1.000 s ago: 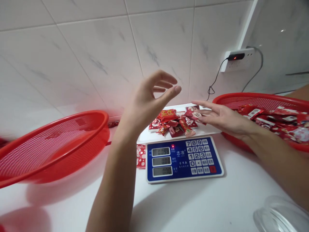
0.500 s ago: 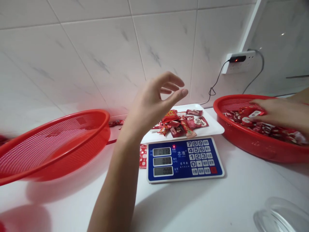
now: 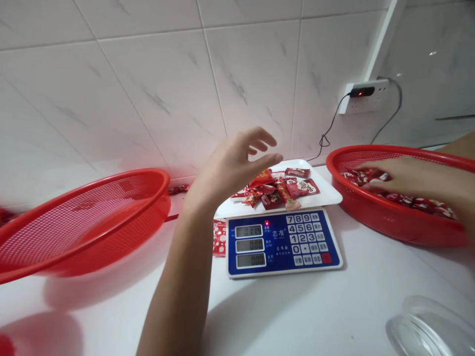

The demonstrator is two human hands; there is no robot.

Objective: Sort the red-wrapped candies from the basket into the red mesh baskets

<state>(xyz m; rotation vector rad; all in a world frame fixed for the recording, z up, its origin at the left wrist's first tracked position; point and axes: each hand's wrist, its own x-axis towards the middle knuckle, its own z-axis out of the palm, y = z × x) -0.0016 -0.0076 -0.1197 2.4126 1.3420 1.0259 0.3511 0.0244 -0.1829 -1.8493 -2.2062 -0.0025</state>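
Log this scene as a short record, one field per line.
Left hand: raised, fingers curved and apart from the thumb, holding nothing visible
Right hand: reaching into the right basket, among red packets; grip unclear
Scale: blue keypad panel, white tray behind it
On tray: a heap of small wrapped packets, mostly red
Left basket: red, mesh-sided, left of the scale
Lower right: clear container, cut off by the frame
Wall: black plug in a white socket strip, red light on
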